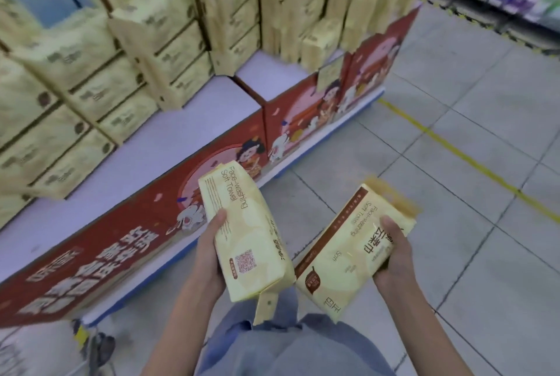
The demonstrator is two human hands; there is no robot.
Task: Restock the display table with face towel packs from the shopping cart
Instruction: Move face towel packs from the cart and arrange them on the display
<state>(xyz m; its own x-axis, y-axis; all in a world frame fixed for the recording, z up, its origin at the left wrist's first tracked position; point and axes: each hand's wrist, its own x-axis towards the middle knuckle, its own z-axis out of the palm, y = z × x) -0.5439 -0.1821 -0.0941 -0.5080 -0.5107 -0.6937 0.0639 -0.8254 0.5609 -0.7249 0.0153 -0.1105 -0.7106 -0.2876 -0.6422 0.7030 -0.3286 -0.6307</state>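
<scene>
Face towel packs (247, 233) fill both your hands, held over the floor (454, 163) near the display table (194, 121). Your left hand (209, 257) curls thumb and fingers round one pack's edge; your right hand (394, 257) clasps the other pack (348, 250) likewise. They look light, soft and slick-wrapped, so grip mid-body, not by the ends.
</scene>
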